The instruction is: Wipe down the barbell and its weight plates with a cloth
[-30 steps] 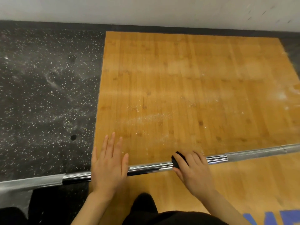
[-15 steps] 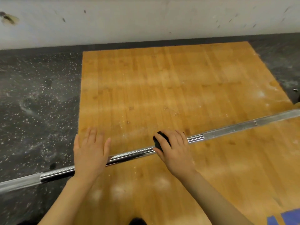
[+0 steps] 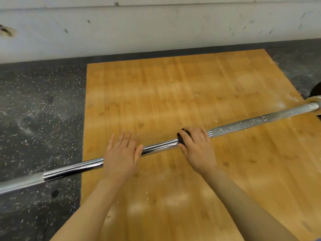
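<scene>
I take the barbell as my landmark: it lies across the wooden platform, its left end running out over the speckled rubber floor and its right end reaching a collar and a dark weight plate at the frame edge. My right hand is curled over the shaft, gripping a black cloth wrapped on the bar, just left of where the rough knurled stretch begins. My left hand lies flat on the smooth chrome further left, fingers straight, holding nothing.

I judge the bar heavy, rigid and prone to roll, so the flat palm is a sensible brake. The chrome looks slick; the knurling should drag at the soft, limp cloth, so I would bunch it firmly around the shaft and slide along.

Chalk dust flecks the platform on both sides of the bar. Beyond it stands a scuffed white wall.
</scene>
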A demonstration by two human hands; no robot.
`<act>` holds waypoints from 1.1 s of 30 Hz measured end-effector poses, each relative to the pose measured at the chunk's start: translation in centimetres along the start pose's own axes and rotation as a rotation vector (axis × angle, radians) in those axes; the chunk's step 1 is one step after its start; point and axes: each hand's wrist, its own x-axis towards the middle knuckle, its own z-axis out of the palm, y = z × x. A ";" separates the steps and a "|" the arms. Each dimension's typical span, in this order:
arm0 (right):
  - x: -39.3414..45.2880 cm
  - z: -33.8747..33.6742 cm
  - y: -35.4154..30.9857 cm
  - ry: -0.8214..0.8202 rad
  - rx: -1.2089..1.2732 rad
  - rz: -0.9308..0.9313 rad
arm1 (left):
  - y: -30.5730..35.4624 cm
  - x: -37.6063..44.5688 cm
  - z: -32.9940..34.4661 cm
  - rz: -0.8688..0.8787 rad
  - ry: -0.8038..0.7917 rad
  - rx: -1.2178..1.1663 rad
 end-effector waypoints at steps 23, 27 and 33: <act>2.5 0.1 -0.8 -0.041 0.051 0.035 | -0.6 2.1 -0.2 -0.004 -0.006 0.019; 1.3 -0.5 -1.1 -0.050 0.062 0.049 | -0.2 0.9 -0.3 0.002 -0.007 -0.015; -1.2 -1.9 -1.7 -0.072 0.094 0.071 | 0.7 -1.8 0.0 0.010 -0.009 -0.038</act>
